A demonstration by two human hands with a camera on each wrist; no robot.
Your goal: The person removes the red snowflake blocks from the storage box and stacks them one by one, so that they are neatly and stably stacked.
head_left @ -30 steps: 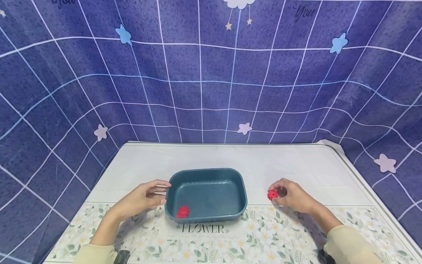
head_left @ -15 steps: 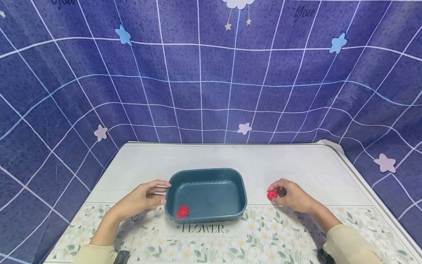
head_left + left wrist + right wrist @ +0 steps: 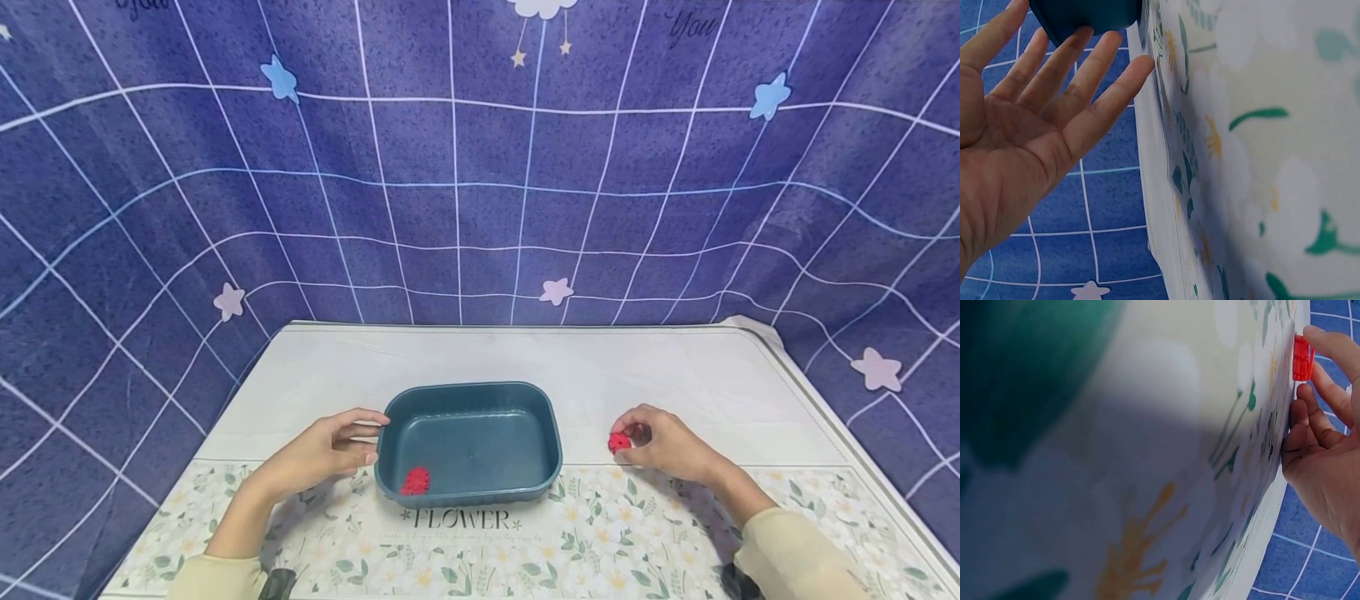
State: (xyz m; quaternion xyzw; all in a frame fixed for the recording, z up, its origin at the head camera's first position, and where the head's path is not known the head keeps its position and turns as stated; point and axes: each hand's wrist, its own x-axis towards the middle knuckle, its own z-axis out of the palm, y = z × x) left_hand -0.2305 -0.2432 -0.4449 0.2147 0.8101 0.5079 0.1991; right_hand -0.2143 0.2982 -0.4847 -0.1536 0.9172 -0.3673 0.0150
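Down at 6 o'clock, nearest the camera, it's a floral mat (image 3: 480,560) with FLOWER printed on it, plus pale yellow sleeves (image 3: 795,560) around 8 and 4. Left hand (image 3: 326,448) is at the 9 o'clock end of a dark teal tub (image 3: 487,454), fingers loose and spread, tips at the rim, gripping nothing. Right hand (image 3: 669,447) is off at 3, thumb and fingers pinching a little red plastic piece (image 3: 618,442), clear of the tub. Similar red plastic (image 3: 416,481) sits inside the tub's 8 o'clock corner, can't tell how many bits. Past that, white surface (image 3: 465,354), then purple-blue grid cloth (image 3: 487,217) at 12.
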